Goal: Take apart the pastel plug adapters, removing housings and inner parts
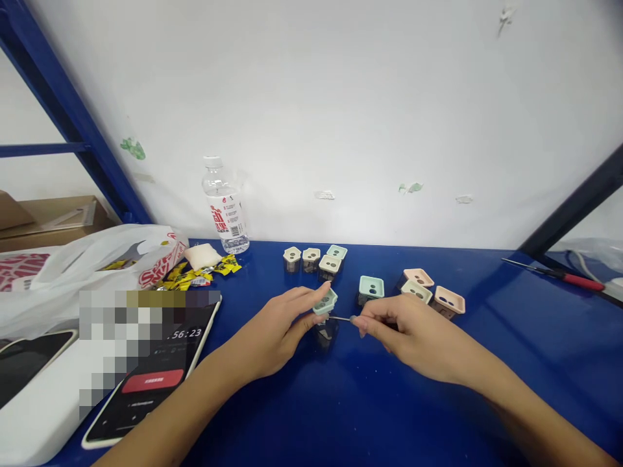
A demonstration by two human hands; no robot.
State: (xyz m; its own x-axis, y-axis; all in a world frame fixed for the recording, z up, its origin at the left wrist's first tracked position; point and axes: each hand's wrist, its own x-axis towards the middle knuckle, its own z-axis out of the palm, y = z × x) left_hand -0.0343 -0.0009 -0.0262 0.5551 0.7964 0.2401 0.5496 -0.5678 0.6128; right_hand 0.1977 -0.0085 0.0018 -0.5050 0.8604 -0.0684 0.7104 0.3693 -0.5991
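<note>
Near the middle of the blue table, my left hand (280, 327) pinches a mint-green pencil sharpener (325, 303) between thumb and fingers. Its lid is tilted towards me, and a dark lower part or its reflection shows beneath. My right hand (406, 334) grips a thin metal rod (341, 318), which points left and reaches the sharpener just below the lid. The fingers hide the rod's other end. Just behind my right hand stands another mint-green sharpener (371, 287) with two holes on top and a dark body.
Cream sharpeners (329, 264) and a mint one stand in a group behind. Pink sharpeners (448, 299) stand right. A red-handled screwdriver (579, 279) lies far right. At left are a water bottle (226, 214), yellow wrappers (182, 277), a plastic bag (107, 259) and a phone (160, 383).
</note>
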